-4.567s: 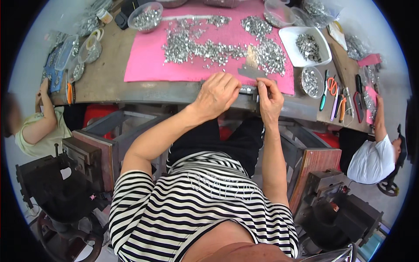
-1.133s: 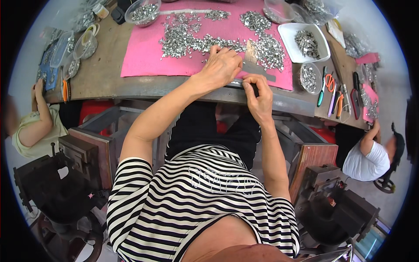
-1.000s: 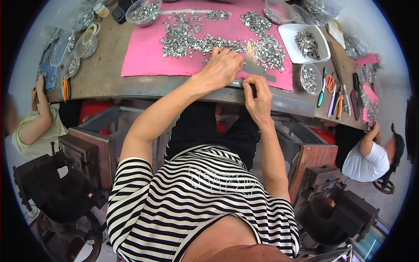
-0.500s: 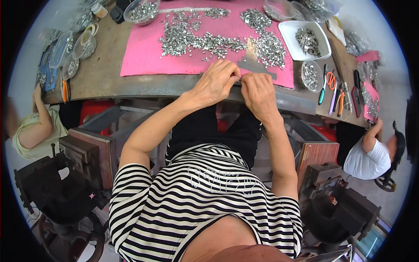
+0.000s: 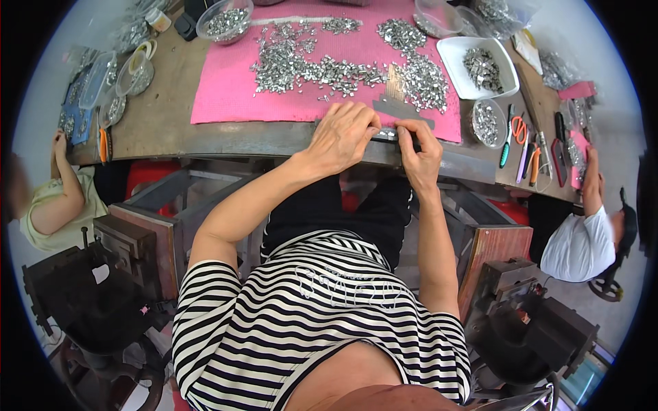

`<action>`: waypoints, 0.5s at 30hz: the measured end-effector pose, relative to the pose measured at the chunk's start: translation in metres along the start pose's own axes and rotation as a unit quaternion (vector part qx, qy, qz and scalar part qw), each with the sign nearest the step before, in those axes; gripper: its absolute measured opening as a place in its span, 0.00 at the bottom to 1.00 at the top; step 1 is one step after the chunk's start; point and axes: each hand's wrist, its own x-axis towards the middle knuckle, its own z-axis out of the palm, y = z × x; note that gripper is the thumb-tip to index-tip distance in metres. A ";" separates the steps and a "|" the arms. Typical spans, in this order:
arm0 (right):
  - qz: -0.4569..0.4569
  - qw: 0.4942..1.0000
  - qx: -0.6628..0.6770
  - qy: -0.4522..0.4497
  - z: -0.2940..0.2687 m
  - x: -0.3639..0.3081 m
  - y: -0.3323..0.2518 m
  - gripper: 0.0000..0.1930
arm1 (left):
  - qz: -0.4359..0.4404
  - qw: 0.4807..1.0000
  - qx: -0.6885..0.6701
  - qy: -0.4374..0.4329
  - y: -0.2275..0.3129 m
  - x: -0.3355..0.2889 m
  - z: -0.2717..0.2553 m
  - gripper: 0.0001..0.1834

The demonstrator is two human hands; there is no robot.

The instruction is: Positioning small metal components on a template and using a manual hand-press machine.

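At the bench's front edge my left hand [image 5: 345, 135] is closed, thumb and fingertips pinched together near a narrow dark strip [image 5: 391, 139] that carries a row of small silver metal pieces [image 5: 387, 133]. My right hand [image 5: 420, 152] is curled at the strip's right end, its thumb and forefinger bent close together. Whatever either set of fingertips pinches is too small or hidden to make out. Just beyond lies a flat grey strip [image 5: 404, 112] on a pink mat [image 5: 226, 96]. Heaps of loose small metal pieces [image 5: 281, 68] spread over the mat.
Right of the mat are a white tray [image 5: 508, 68] of metal pieces, a clear round tub [image 5: 488, 123], and pliers, orange-handled scissors [image 5: 519, 130] and cutters. Further tubs [image 5: 225, 22] stand at the back left. Co-workers sit at left [image 5: 58, 198] and right [image 5: 579, 240].
My hands have moved apart, the right one shifting to the right. The row of silver pieces on the dark strip now shows between them.
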 end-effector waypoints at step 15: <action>-0.005 1.000 0.012 0.013 0.001 -0.007 -0.002 0.05 | -0.001 0.987 0.145 0.064 -0.062 0.062 -0.034 0.08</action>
